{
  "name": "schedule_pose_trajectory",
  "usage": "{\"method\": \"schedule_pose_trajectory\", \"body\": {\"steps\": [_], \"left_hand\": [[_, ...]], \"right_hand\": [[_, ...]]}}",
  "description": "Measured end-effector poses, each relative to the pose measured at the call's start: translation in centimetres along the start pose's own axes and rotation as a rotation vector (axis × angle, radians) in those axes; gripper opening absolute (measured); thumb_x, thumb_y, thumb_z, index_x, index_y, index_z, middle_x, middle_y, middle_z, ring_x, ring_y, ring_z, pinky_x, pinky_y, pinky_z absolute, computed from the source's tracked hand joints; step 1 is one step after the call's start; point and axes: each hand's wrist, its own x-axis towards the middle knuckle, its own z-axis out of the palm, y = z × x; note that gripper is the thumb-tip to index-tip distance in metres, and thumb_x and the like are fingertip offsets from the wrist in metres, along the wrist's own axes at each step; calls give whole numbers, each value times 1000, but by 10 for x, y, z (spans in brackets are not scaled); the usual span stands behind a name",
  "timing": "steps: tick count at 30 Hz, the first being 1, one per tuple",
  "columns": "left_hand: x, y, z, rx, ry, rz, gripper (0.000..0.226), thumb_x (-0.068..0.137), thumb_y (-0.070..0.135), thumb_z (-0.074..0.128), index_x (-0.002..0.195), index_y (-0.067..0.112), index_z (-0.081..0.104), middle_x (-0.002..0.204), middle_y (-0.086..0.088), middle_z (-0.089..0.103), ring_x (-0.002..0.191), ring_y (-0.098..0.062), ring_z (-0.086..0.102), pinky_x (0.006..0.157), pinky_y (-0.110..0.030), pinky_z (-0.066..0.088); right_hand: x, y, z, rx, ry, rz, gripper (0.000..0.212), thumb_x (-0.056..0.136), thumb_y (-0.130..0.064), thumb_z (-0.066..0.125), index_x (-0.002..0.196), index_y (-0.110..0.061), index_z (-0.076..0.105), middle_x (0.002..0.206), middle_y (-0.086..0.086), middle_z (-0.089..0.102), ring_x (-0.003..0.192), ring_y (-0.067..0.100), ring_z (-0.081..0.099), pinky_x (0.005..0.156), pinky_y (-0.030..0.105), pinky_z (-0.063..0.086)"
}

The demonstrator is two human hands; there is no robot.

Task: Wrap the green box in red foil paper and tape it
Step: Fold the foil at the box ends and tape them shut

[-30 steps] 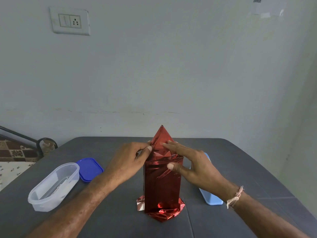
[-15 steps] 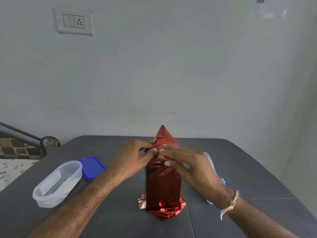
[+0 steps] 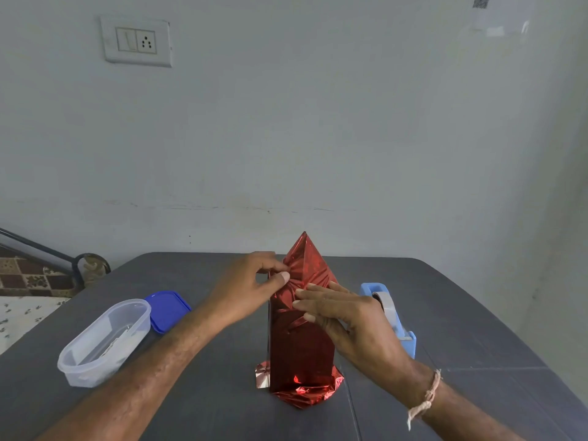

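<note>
Over at nine o'clock on the surface [image 3: 222, 402], a clear tub [image 3: 101, 342] and blue lid [image 3: 168, 308] sit idle. Centre stage, the green box stands upright, hidden under red foil [image 3: 300, 354], and the top-end fold looks to be the step in hand. Next, I'd say, the peak at twelve o'clock must come down flat, then tape. Left hand [image 3: 251, 291] pinches a pleat at the upper corner. Right hand [image 3: 346, 319], fingers straight, presses the front face. Tape dispenser [image 3: 394, 316] waits at three o'clock.

Home room, plain wall [image 3: 318, 138], switch-and-socket plate [image 3: 136, 42], patterned floor tiles [image 3: 28, 278], grey table [image 3: 477, 313]
</note>
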Motion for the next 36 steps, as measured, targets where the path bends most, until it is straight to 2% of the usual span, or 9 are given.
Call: {"method": "schedule_pose_trajectory", "body": {"steps": [4, 8, 14, 18, 24, 27, 29, 31, 36], "left_hand": [[10, -3, 0, -156, -12, -44, 13, 97, 28, 68, 103, 28, 79, 103, 19, 74, 96, 7, 67, 89, -21, 54], [22, -2, 3, -273, 50, -104, 7, 94, 21, 72, 101, 23, 71, 90, 6, 79, 84, -5, 73, 82, -27, 57], [52, 1, 2, -351, -5, -201, 31, 87, 23, 81, 115, 22, 71, 86, -2, 80, 84, -15, 77, 89, -39, 60], [63, 2, 6, -293, -40, -217, 25, 80, 18, 86, 103, 21, 76, 84, -8, 77, 83, -22, 76, 84, -40, 61], [65, 4, 11, -433, -98, -301, 31, 83, 17, 83, 112, 18, 71, 95, -9, 77, 82, -16, 75, 67, -22, 56], [62, 2, 4, -626, -197, -376, 39, 85, 25, 81, 121, 22, 65, 106, -11, 77, 95, -22, 74, 77, -29, 54], [58, -5, 0, -702, -263, -402, 56, 76, 25, 88, 126, 25, 62, 112, -9, 76, 105, -25, 72, 86, -35, 53], [54, -11, -2, -725, -294, -412, 70, 69, 20, 90, 131, 26, 58, 116, -8, 75, 106, -25, 72, 84, -35, 54], [38, -10, 13, -552, -95, -341, 59, 78, 22, 87, 126, 23, 53, 122, -2, 66, 107, -16, 69, 74, -24, 57]], "right_hand": [[0, 1, 1, 9, 4, 7, 28, 100, -37, 58, 122, -29, 75, 130, -17, 68, 132, -3, 54, 112, 44, 47], [0, 2, 1, 13, -1, 13, 27, 100, -37, 60, 122, -29, 75, 131, -19, 68, 132, -4, 54, 112, 43, 47], [2, 4, 3, 20, 13, 7, 26, 101, -36, 60, 121, -30, 75, 130, -19, 68, 132, -4, 54, 113, 43, 47], [0, 5, 5, 1, 15, -6, 25, 101, -36, 60, 120, -31, 75, 131, -19, 68, 133, -4, 53, 113, 42, 46], [0, 7, 4, 0, 6, 3, 24, 101, -34, 62, 120, -31, 75, 131, -20, 67, 134, -3, 52, 114, 42, 46], [2, 5, 3, 4, -13, 14, 24, 101, -36, 60, 121, -32, 75, 131, -20, 67, 133, -4, 52, 113, 41, 46], [2, 4, 1, 17, -16, 28, 25, 101, -37, 60, 121, -32, 75, 132, -20, 67, 132, -5, 53, 113, 40, 46], [3, 2, 0, 47, -5, 39, 25, 101, -36, 61, 120, -32, 75, 132, -19, 67, 131, -4, 54, 114, 39, 46], [6, -7, -5, 186, 57, 70, 25, 99, -26, 66, 121, -22, 76, 131, -12, 69, 126, -1, 60, 106, 30, 51]]}}
